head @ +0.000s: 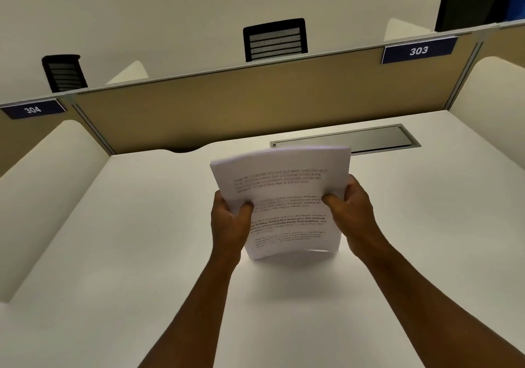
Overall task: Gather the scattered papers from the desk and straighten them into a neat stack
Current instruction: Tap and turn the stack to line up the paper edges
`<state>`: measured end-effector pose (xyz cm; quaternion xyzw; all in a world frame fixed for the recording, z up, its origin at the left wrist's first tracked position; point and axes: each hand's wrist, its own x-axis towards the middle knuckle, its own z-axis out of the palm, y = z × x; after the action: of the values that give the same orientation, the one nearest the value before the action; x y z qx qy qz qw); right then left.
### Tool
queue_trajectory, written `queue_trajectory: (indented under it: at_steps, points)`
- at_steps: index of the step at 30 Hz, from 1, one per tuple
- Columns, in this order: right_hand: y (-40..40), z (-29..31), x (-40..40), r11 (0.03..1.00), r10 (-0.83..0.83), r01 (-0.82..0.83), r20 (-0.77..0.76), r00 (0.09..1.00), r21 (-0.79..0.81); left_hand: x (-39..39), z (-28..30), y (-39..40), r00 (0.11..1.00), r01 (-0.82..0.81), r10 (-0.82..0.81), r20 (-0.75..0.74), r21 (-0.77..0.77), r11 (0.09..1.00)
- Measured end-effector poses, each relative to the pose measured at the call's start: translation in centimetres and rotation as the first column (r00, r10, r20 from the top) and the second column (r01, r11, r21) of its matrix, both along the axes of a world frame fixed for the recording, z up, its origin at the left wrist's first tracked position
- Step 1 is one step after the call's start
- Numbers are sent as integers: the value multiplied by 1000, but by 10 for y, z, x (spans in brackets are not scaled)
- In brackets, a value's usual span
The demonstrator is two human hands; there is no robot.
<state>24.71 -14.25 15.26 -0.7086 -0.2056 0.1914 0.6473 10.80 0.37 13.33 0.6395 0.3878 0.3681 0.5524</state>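
Note:
A stack of printed white papers (284,186) stands nearly upright over the middle of the white desk (142,240), its printed face toward me and its bottom edge just above or on the desk surface. My left hand (230,220) grips the stack's left edge, thumb across the front. My right hand (348,206) grips the right edge the same way. The sheets bow slightly and their edges look roughly lined up. No loose sheets show elsewhere on the desk.
A grey cable-tray lid (369,139) is set into the desk behind the papers. A tan partition (227,106) closes the far side, with white curved side dividers (51,186) left and right. Black chair backs (275,39) rise beyond the partition.

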Motion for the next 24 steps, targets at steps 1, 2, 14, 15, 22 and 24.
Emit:
queue_trajectory:
  at_steps: [1, 2, 14, 15, 22, 24]
  points:
    - [0, -2, 0, 1000, -4, 4, -11, 1000, 1, 0, -1, 0, 1000, 11, -11, -8, -6, 1000]
    - [0, -3, 0, 1000, -8, 8, -21, 1000, -2, 0, -3, 0, 1000, 20, -20, -19, -15, 1000]
    - [5, -6, 6, 999, -46, 46, 4, 999, 6, 5, -1, 0, 1000, 4, -4, -18, 3, 1000]
    - [5, -10, 5, 999, -54, 54, -8, 998, -3, 4, -5, -1, 1000, 1, -2, -23, -17, 1000]
    - [10, -19, -3, 998, -54, 55, -65, 996, 14, 6, -15, -2, 999, -29, 27, -42, -55, 998]
    - [11, -18, -4, 999, -40, 41, -64, 997, 4, 6, -13, -3, 999, -22, 20, -36, -58, 998]
